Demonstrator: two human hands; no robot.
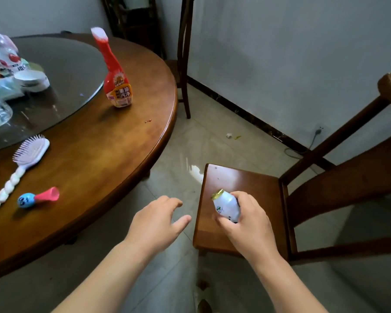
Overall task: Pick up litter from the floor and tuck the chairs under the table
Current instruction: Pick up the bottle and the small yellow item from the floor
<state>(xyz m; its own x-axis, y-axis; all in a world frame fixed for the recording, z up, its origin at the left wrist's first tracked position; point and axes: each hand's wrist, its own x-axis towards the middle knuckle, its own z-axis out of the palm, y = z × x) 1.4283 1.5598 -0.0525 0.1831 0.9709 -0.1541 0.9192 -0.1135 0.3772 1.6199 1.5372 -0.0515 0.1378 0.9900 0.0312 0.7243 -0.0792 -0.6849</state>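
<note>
My right hand (248,224) grips a small white bottle (226,206) with a torn gold foil top, held over the seat of a brown wooden chair (239,179). That chair stands pulled out from the round wooden table (113,154), its back toward the right. My left hand (158,220) hovers with relaxed fingers over the floor between table and chair, holding nothing. A second chair (183,64) stands at the table's far edge. Two small scraps of litter (231,136), one white and one yellow, lie on the tiled floor near the wall.
On the table stand a red cleaner bottle (116,73), a white hairbrush (27,154), a blue and pink toy (38,197) and bags (2,64) on a glass turntable. A grey cable (303,150) runs from a wall socket along the dark skirting.
</note>
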